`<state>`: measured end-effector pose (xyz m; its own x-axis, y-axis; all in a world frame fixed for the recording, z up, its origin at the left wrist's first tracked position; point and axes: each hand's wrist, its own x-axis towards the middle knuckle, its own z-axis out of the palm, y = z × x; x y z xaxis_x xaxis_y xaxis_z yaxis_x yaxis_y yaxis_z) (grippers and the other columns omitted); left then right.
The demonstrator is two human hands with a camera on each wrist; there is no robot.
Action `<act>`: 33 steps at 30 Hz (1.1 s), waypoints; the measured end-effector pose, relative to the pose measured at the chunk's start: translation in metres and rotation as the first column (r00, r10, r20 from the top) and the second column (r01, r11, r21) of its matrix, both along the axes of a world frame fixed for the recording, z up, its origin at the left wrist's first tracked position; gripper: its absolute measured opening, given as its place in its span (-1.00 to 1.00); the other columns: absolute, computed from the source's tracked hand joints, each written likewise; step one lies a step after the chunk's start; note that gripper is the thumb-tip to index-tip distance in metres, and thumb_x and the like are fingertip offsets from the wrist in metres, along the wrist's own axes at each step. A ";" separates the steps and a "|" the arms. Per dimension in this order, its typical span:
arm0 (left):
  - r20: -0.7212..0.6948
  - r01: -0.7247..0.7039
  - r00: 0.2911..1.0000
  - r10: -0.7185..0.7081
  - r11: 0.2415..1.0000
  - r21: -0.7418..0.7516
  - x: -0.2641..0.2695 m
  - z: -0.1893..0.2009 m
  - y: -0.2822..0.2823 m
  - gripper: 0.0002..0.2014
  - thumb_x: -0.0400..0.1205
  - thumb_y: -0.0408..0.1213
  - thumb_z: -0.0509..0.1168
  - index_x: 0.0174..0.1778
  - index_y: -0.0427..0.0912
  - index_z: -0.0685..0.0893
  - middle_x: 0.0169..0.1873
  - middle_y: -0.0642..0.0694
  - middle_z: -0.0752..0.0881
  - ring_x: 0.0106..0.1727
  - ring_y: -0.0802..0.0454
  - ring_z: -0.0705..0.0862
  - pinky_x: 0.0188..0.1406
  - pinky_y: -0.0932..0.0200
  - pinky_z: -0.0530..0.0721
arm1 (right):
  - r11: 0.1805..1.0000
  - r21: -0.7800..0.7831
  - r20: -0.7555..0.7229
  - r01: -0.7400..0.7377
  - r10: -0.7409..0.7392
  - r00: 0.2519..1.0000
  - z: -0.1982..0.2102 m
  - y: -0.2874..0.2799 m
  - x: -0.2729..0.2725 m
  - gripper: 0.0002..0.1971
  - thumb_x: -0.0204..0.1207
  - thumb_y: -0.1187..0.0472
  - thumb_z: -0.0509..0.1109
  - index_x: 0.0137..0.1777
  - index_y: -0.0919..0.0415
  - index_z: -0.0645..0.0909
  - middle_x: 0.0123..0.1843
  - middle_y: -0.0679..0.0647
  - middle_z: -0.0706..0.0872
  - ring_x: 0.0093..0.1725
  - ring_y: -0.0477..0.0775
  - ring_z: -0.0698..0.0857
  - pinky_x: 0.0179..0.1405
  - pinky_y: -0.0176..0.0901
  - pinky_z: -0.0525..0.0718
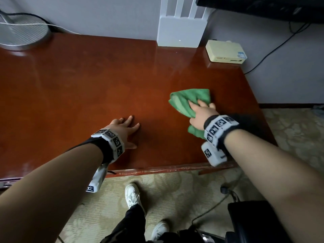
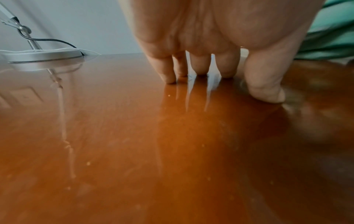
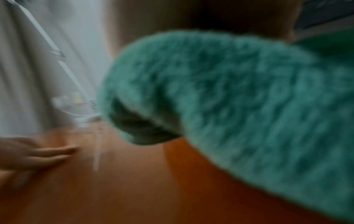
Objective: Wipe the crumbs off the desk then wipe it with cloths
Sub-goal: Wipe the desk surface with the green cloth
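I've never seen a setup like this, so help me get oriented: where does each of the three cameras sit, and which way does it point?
Head: worn on the head, looking down at the desk; both forearms, left hand, right hand on the green cloth, and shoes show.
Left wrist: low over the desk, looking along the left hand's fingers toward the lamp base.
Right wrist: blurred, looking past the cloth; the left hand shows too.
Shared: all three show the cloth, desk and left hand.

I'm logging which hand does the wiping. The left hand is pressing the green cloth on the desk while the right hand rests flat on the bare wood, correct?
Not quite: the hands are swapped. The head view shows the right hand pressing the green cloth on the desk, while the left hand rests flat on the bare wood.
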<state>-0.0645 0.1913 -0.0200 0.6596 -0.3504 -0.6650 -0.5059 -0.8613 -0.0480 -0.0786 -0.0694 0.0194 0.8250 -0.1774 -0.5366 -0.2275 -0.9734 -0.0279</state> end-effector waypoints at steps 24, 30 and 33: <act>0.047 -0.300 0.946 0.322 0.919 -0.255 0.120 0.004 0.002 -0.24 0.58 0.21 0.17 0.63 0.16 -0.05 0.65 -0.03 -0.24 0.66 -0.15 -0.23 0.60 -0.16 -0.07 | 0.991 -0.127 -0.129 0.039 -0.055 0.990 -0.031 0.033 0.059 -0.21 0.49 -0.43 -0.02 0.59 -0.28 -0.34 0.66 0.03 -0.42 0.64 0.38 -0.17 0.51 0.37 0.19; 0.038 -0.261 0.961 0.273 0.946 -0.193 0.140 -0.010 -0.007 -0.17 0.55 0.31 0.10 0.62 0.18 -0.21 0.63 -0.06 -0.31 0.64 -0.21 -0.28 0.62 -0.17 -0.17 | 0.988 -0.033 -0.050 -0.154 0.152 0.987 -0.026 0.041 0.057 -0.34 0.61 -0.11 0.15 0.63 -0.17 -0.07 0.63 0.18 -0.05 0.50 0.32 0.26 0.33 0.09 0.49; 0.061 -0.211 0.973 0.223 0.965 -0.155 0.139 -0.018 -0.003 -0.13 0.52 0.39 0.02 0.59 0.19 -0.33 0.60 -0.06 -0.40 0.63 -0.20 -0.35 0.61 -0.19 -0.23 | 0.991 -0.026 0.050 -0.134 0.135 0.990 -0.013 0.015 0.079 -0.34 0.59 -0.06 0.22 0.63 -0.19 0.00 0.61 0.18 0.04 0.45 0.34 0.37 0.33 0.06 0.47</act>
